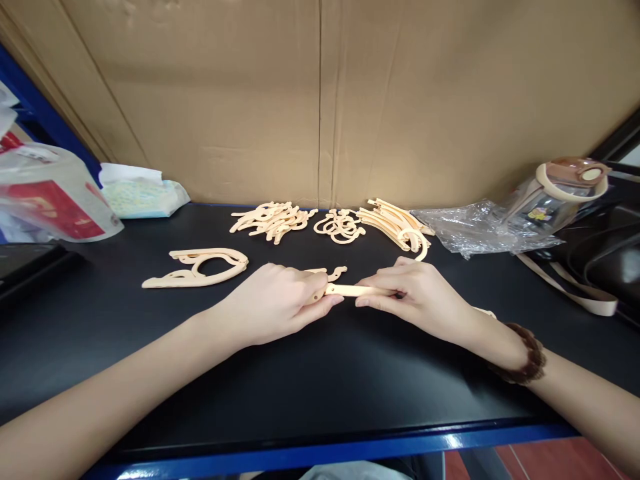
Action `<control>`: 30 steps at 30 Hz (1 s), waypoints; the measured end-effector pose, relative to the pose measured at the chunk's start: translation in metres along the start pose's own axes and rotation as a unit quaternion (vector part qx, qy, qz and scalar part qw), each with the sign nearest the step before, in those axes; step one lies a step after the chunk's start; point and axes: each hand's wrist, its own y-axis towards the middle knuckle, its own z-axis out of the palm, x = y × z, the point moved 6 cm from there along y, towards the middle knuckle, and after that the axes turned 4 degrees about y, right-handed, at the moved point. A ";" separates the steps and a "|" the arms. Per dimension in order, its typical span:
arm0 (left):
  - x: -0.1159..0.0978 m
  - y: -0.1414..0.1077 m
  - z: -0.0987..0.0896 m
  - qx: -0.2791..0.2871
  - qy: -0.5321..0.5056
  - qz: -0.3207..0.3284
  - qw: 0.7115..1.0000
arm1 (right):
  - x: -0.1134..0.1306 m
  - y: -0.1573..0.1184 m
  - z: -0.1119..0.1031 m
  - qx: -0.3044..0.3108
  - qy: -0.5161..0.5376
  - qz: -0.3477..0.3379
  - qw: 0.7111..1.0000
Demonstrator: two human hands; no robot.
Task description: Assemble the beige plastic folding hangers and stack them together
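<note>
Between my two hands, above the middle of the black table, is a cream plastic piece (347, 290) with a small hole near its left end. My left hand (287, 300) pinches its left end, and my right hand (407, 293) grips the right end. Just behind them lies a small cream hooked piece (340, 271), partly hidden by my left hand. A folded cream hanger-like assembly (220, 257) rests to the left. Farther back are a pile of short cream arms (275, 220), a pile of cream hooks (343, 227) and a stack of long curved pieces (393, 223).
A black table (320, 380) has a blue front edge. Cardboard (225, 100) stands behind it. At the left are a tissue pack (143, 193) and a plastic bag (60, 193). Clear wrap (475, 227), a bottle (555, 193) and a strap (595, 303) lie at the right.
</note>
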 end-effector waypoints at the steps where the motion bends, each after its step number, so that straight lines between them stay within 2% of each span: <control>1: 0.000 0.000 -0.001 -0.002 0.010 0.004 1.000 | 0.000 0.000 0.000 0.001 -0.003 0.001 1.000; 9: -0.003 0.000 0.003 0.023 0.070 0.022 0.997 | 0.003 0.000 0.003 0.011 -0.041 0.007 0.999; 14: 0.002 0.000 -0.001 0.009 0.082 0.016 0.996 | -0.001 0.002 0.003 0.011 -0.068 0.014 0.998; 17: 0.018 -0.002 -0.014 -0.027 0.113 -0.033 0.993 | -0.002 0.003 -0.011 -0.058 -0.153 -0.023 0.986; 20: 0.039 -0.006 -0.032 -0.077 0.140 -0.097 0.982 | -0.005 0.002 -0.029 -0.142 -0.255 -0.051 0.955; 22: 0.046 -0.006 -0.039 -0.093 0.153 -0.096 0.979 | -0.009 0.002 -0.038 -0.174 -0.303 -0.050 0.935; 26: 0.047 -0.004 -0.043 -0.117 0.178 -0.050 0.976 | -0.016 0.002 -0.045 -0.174 -0.331 -0.047 0.926; 28: 0.047 -0.004 -0.046 -0.152 0.182 -0.064 0.969 | -0.016 0.002 -0.042 -0.157 -0.318 -0.052 0.934; 30: 0.050 -0.007 -0.051 -0.195 0.158 -0.110 0.962 | -0.013 0.003 -0.036 -0.138 -0.304 -0.058 0.941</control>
